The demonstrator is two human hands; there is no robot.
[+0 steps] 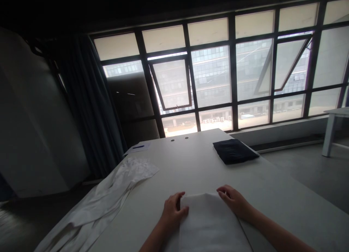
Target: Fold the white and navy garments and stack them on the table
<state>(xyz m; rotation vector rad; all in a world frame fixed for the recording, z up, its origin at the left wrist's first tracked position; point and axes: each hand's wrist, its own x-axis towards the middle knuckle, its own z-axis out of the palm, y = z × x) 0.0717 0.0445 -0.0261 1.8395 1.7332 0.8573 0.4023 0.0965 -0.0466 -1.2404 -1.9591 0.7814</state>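
Note:
A folded white cloth [209, 223] lies on the near part of the white table [191, 165]. My left hand [173, 210] is curled around the cloth's far left corner. My right hand [233, 201] grips its far right corner, with the fingers bent over the fold. The cloth's near end runs out of view at the bottom. To the left of my left hand, a crumpled white garment [109, 197] spreads across the table and hangs over its left edge. A folded dark navy garment [234, 151] lies farther off, near the table's right edge.
A sheet of paper [139, 147] with a blue pen [138, 147] lies at the far left corner of the table. Two small round holes [179, 138] mark the far end. A dark curtain [89, 99] hangs left of a large window [212, 77], and a white side table [334, 125] stands at right.

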